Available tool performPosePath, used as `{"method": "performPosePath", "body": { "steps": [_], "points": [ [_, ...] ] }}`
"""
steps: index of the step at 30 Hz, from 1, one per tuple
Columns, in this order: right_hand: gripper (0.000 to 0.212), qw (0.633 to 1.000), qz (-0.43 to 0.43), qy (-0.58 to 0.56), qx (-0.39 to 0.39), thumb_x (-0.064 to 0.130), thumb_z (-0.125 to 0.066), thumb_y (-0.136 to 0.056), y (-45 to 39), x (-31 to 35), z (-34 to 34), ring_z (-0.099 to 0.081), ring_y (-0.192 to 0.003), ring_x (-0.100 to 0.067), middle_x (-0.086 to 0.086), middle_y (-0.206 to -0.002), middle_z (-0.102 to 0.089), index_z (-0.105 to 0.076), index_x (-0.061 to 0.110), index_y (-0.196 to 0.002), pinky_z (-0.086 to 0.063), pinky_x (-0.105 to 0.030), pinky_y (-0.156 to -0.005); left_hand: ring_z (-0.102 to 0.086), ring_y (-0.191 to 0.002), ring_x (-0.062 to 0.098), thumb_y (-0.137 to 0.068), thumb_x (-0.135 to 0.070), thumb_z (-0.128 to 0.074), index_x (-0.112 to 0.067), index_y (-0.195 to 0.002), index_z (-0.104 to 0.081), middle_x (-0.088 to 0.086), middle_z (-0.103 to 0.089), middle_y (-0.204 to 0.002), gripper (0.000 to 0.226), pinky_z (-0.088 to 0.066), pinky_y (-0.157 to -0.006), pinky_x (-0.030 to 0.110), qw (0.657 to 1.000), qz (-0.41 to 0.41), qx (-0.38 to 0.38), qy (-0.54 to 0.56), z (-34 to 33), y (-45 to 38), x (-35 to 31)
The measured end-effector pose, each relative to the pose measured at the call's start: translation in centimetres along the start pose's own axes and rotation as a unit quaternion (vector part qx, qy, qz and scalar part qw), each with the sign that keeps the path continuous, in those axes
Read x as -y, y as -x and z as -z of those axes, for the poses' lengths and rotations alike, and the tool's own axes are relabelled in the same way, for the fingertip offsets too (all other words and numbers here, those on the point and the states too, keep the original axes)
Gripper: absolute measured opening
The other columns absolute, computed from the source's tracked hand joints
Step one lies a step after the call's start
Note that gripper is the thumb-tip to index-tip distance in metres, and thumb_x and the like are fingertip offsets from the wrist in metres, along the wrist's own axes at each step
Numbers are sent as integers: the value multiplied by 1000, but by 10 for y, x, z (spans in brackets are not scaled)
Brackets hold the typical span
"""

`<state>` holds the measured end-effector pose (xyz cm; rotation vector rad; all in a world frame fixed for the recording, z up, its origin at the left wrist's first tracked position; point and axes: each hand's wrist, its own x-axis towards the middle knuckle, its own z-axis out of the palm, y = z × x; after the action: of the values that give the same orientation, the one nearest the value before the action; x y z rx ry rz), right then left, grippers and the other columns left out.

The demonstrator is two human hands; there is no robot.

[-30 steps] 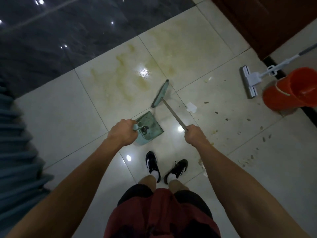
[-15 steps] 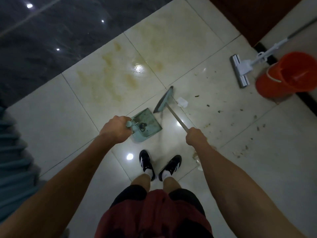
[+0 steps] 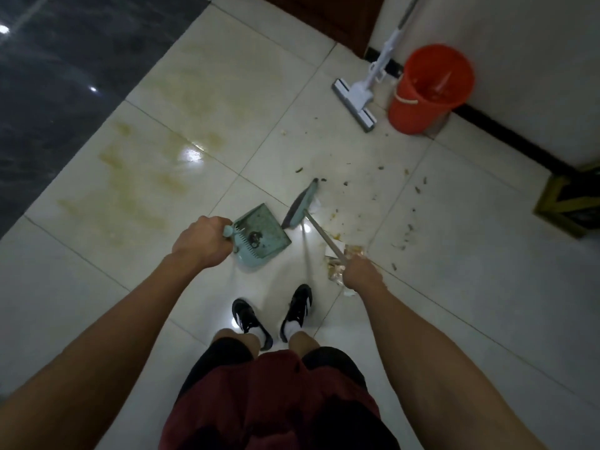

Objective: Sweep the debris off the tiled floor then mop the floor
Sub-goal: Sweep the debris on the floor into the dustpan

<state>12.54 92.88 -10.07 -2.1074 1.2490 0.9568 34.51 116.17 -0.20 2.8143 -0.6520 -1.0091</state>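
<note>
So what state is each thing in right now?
Dustpan: gripped by the left hand, some dirt in it.
Broom: handle held by the right hand, head beside the dustpan.
Mop: unused, head on the floor.
Orange bucket: upright by the wall.
Floor: stained, scraps still scattered.

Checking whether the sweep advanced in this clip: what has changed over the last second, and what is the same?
The broom has swung from beyond the dustpan to its right, toward the debris, with the white scrap now tucked behind the bristles. The view has shifted too. Unchanged: the left hand grips the dustpan handle, the right hand grips the broom stick, and the mop and orange bucket stand by the wall, untouched.
</note>
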Motion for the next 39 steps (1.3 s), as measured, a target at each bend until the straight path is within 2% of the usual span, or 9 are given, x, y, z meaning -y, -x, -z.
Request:
{"method": "performPosePath", "body": {
  "steps": [5, 12, 17, 19, 21, 27, 34, 36, 39],
  "points": [
    [33, 999, -51, -9, -9, 12, -53, -96, 13, -44, 0, -64, -111, -27, -10, -124, -63, -58, 10, -128, -44, -30, -76, -63, -81, 32, -83, -21, -62, -30, -83, -60, 7, -65, -89, 10, -56, -72, 37, 998, -47, 6, -40, -4, -11, -44],
    [29, 994, -78, -69, -35, 26, -53, -97, 29, -83, 7, -64, -105, -29, -10, -118, -63, -58, 13, -122, -42, -31, -73, -63, -84, 33, -83, -22, -59, -27, -87, -66, 7, -65, -91, 10, -54, -74, 37, 993, -91, 1, -70, 2, -19, -89],
    [30, 984, -76, -160, -31, 25, -53, -94, 28, -77, 19, -65, -89, -30, -12, -106, -63, -61, 8, -118, -58, -39, -74, -63, -84, 33, -84, -22, -60, -26, -88, -68, 7, -67, -92, 10, -54, -75, 37, 992, -106, -3, -74, 15, -21, -103],
    [30, 982, -69, -169, -41, 19, -51, -92, 26, -66, 28, -67, -92, -33, -14, -108, -65, -61, 7, -118, -60, -43, -78, -64, -84, 34, -84, -23, -60, -27, -85, -66, 8, -67, -92, 7, -55, -75, 38, 992, -103, -12, -71, 25, -23, -103],
    [30, 983, -60, -168, -45, 13, -51, -91, 20, -54, 38, -67, -92, -32, -14, -109, -65, -60, 8, -119, -60, -41, -78, -64, -84, 34, -83, -22, -60, -27, -81, -64, 9, -67, -91, 6, -56, -75, 39, 993, -94, -21, -62, 34, -26, -99],
    [33, 981, -14, -189, -45, 20, -53, -90, -9, -7, 66, -66, -91, -29, -11, -106, -65, -62, 8, -120, -58, -37, -80, -64, -81, 33, -82, -22, -59, -24, -84, -66, 8, -66, -89, 7, -56, -73, 38, 996, -63, -40, -55, 66, -45, -74],
    [38, 978, 16, -206, -38, 13, -47, -91, -60, 90, 93, -67, -83, -32, -14, -102, -67, -64, 9, -125, -60, -38, -70, -62, -73, 28, -83, -23, -59, -23, -78, -64, 4, -65, -82, 7, -53, -64, 34, 997, -49, -43, -41, 125, -106, -30],
    [40, 976, 16, -213, -40, 11, -46, -91, -76, 130, 104, -66, -74, -30, -14, -97, -68, -65, 10, -126, -57, -32, -57, -62, -75, 29, -84, -23, -60, -23, -81, -66, 4, -64, -83, 7, -50, -63, 32, 997, -54, -41, -34, 148, -132, -16],
    [37, 975, 24, -215, -45, 12, -47, -95, -104, 192, 117, -64, -75, -31, -16, -103, -68, -65, 11, -128, -51, -27, -59, -61, -73, 28, -86, -23, -59, -21, -83, -66, 3, -63, -80, 9, -47, -63, 31, 997, -57, -39, -26, 182, -174, 7]
  ]
}}
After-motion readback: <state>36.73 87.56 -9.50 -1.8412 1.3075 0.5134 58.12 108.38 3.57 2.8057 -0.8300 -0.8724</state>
